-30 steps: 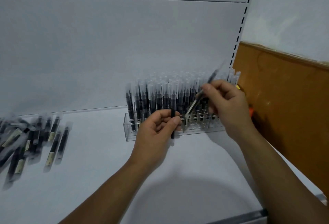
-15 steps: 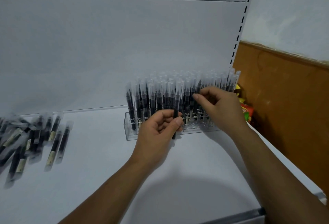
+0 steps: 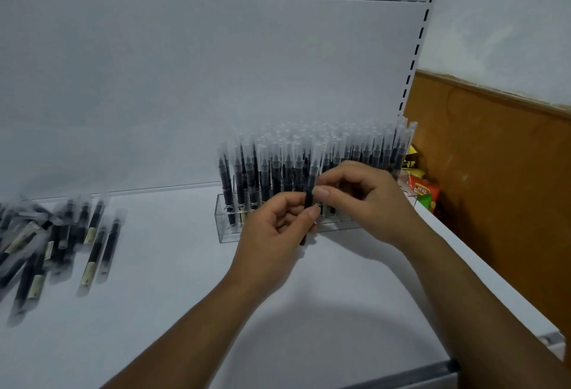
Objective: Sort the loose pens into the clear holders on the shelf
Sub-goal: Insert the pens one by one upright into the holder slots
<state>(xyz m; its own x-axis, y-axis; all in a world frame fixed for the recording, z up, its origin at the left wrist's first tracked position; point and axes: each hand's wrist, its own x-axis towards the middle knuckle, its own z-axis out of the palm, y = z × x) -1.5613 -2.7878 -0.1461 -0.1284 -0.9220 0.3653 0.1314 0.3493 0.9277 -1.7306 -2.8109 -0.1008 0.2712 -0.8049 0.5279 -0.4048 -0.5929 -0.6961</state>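
A clear holder stands at the back right of the white shelf, packed with upright black pens under frosted caps. In front of it my left hand grips one black pen upright between thumb and fingers. My right hand has come in from the right, and its thumb and forefinger pinch the same pen just above my left thumb. A heap of loose pens lies at the shelf's left end.
The shelf's white back panel rises behind the holder, with a slotted upright at its right edge. Beyond that are a brown board and colourful snack packets. A grey front rail runs along the shelf's near edge.
My right hand set the pen it held into the holder, then moved left to the pen in my left hand. My left hand raised its pen slightly.
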